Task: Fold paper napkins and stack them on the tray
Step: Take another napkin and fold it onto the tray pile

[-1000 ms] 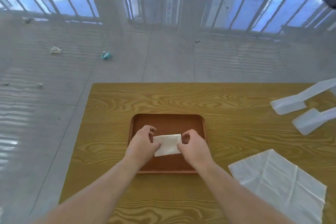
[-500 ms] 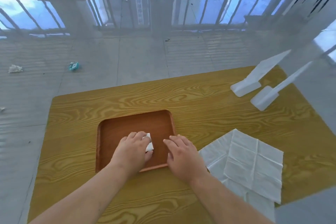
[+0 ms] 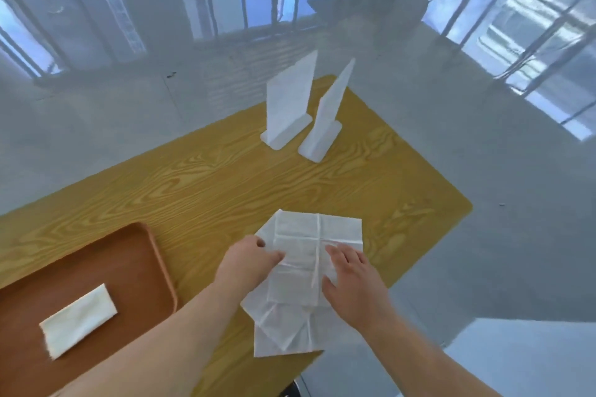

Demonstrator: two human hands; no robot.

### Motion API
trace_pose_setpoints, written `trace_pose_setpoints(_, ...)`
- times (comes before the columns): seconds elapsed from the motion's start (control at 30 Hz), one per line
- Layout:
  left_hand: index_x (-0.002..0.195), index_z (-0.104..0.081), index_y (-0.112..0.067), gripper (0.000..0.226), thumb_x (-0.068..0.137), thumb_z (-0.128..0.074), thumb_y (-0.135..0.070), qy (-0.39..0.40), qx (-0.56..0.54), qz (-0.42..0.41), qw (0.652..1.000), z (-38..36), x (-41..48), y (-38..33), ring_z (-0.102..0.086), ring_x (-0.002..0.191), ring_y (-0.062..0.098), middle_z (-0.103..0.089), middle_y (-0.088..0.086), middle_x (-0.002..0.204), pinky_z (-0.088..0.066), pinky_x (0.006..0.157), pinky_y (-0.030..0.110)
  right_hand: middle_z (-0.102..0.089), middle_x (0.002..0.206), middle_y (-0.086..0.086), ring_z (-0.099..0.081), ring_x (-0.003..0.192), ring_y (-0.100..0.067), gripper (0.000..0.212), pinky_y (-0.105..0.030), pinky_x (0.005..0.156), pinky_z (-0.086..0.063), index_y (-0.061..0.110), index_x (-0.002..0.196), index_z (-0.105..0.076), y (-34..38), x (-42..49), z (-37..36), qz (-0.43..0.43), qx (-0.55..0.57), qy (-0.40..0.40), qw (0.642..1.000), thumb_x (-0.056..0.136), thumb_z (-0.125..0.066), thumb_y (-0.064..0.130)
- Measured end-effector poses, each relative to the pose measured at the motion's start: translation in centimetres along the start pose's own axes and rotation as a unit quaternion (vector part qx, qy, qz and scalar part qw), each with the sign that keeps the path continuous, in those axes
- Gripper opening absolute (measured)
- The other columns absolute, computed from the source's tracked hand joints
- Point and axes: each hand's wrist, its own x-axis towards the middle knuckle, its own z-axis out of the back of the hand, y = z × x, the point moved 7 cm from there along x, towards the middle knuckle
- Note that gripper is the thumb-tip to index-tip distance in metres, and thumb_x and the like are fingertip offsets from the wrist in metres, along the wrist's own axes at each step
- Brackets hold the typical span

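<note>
We see one folded napkin (image 3: pixel 79 321) lying in the brown tray (image 3: pixel 142 255) at lower left. At lower centre, unfolded napkins (image 3: pixel 300 271) lie spread on the wooden desk (image 3: pixel 206 180). Left hand (image 3: pixel 250 263) rests on their left edge, fingers curled, thumb on paper. Right hand (image 3: pixel 353 284) lies flat and open on them, gripping nothing. Two white stands (image 3: pixel 301 113) sit upper centre.
</note>
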Motion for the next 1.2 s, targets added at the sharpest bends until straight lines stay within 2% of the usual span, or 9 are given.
trace_pose_setpoints(0.1,0.089,-0.065,-0.021,0.043,0.078,-0.073,-0.061,-0.016,0.030,0.005,0.999,-0.7,0.8,-1.5,-0.064,0.075,0.016,-0.068,-0.007,0.083,-0.046,0.060,0.033,-0.044,0.159,0.001,-0.040,0.142,-0.024,0.064,-0.036,0.114,-0.038,0.021,0.155,-0.039,-1.9,0.0,-0.6,-0.008,0.009,0.015,1.000,0.095,-0.053,0.041)
trace_pose_setpoints(0.17,0.068,-0.059,-0.020,0.038,0.078,-0.074,-0.054,-0.015,0.051,-0.003,0.999,-1.0,0.8,-2.2,-0.057,0.059,0.014,-0.061,-0.007,0.066,-0.041,0.053,0.031,-0.045,0.159,0.000,-0.040,0.144,-0.024,0.062,-0.036,0.114,-0.038,0.021,0.153,-0.043,-2.3,0.0,-0.9,-0.007,0.006,0.013,1.000,0.095,-0.053,0.040)
trace_pose_setpoints(0.3,0.077,-0.069,-0.014,0.024,0.081,-0.074,-0.037,-0.020,0.046,-0.004,0.999,-1.4,0.7,-2.9,-0.059,0.065,0.017,-0.069,0.001,0.075,-0.046,0.059,0.033,-0.046,0.158,0.000,-0.040,0.144,-0.024,0.059,-0.037,0.113,-0.040,0.022,0.150,-0.046,-2.2,0.0,-1.0,-0.006,0.010,0.007,1.000,0.095,-0.053,0.041)
trace_pose_setpoints(0.47,0.074,-0.074,-0.009,0.032,0.080,-0.077,-0.041,-0.037,0.063,-0.003,0.997,-1.2,0.7,-2.9,-0.063,0.062,0.018,-0.073,0.004,0.070,-0.045,0.055,0.033,-0.042,0.162,-0.002,-0.035,0.148,-0.024,0.058,-0.038,0.117,-0.038,0.022,0.151,-0.044,-2.0,-0.1,-1.0,-0.007,0.013,0.013,1.000,0.097,-0.052,0.040)
trace_pose_setpoints(0.63,0.070,-0.062,-0.021,0.018,0.082,-0.071,-0.030,-0.044,0.066,-0.021,0.997,-1.3,0.5,-3.7,-0.053,0.060,0.017,-0.060,-0.002,0.069,-0.042,0.055,0.033,-0.039,0.164,-0.003,-0.033,0.148,-0.024,0.059,-0.038,0.117,-0.037,0.022,0.153,-0.041,-2.2,0.0,-1.1,-0.004,0.019,0.022,1.000,0.097,-0.052,0.039)
trace_pose_setpoints(0.8,0.063,-0.053,-0.017,0.041,0.079,-0.079,-0.043,-0.063,0.061,-0.010,0.996,-0.6,0.6,-3.4,-0.050,0.053,0.018,-0.053,0.000,0.060,-0.036,0.049,0.033,-0.036,0.165,-0.002,-0.031,0.149,-0.024,0.059,-0.039,0.118,-0.038,0.023,0.153,-0.041,-2.1,0.2,-0.9,-0.005,0.020,0.029,0.999,0.097,-0.051,0.038)
trace_pose_setpoints(0.97,0.078,-0.075,-0.010,0.026,0.084,-0.076,-0.035,-0.044,0.090,-0.008,0.995,-1.0,1.4,-3.6,-0.061,0.062,0.017,-0.075,0.005,0.077,-0.044,0.053,0.031,-0.037,0.164,-0.004,-0.034,0.147,-0.025,0.057,-0.039,0.116,-0.040,0.022,0.150,-0.042,-2.1,0.2,-1.2,0.002,0.008,0.023,1.000,0.096,-0.051,0.037)
trace_pose_setpoints(1.1,0.073,-0.069,-0.013,0.016,0.082,-0.073,-0.027,-0.046,0.068,-0.016,0.997,-1.3,1.7,-3.7,-0.056,0.061,0.018,-0.070,0.004,0.074,-0.043,0.054,0.033,-0.040,0.162,-0.003,-0.037,0.145,-0.025,0.057,-0.039,0.114,-0.042,0.022,0.150,-0.043,-2.2,0.3,-1.2,0.003,0.007,0.012,1.000,0.096,-0.052,0.038)
trace_pose_setpoints(1.2,0.072,-0.060,-0.016,0.017,0.079,-0.069,-0.028,-0.018,-0.026,-0.037,0.999,-1.3,1.0,-4.3,-0.053,0.060,0.016,-0.061,-0.004,0.067,-0.041,0.056,0.033,-0.049,0.154,0.003,-0.041,0.141,-0.021,0.060,-0.036,0.114,-0.039,0.023,0.151,-0.043,-2.1,0.0,-0.3,0.008,0.037,-0.026,0.999,0.096,-0.052,0.043)
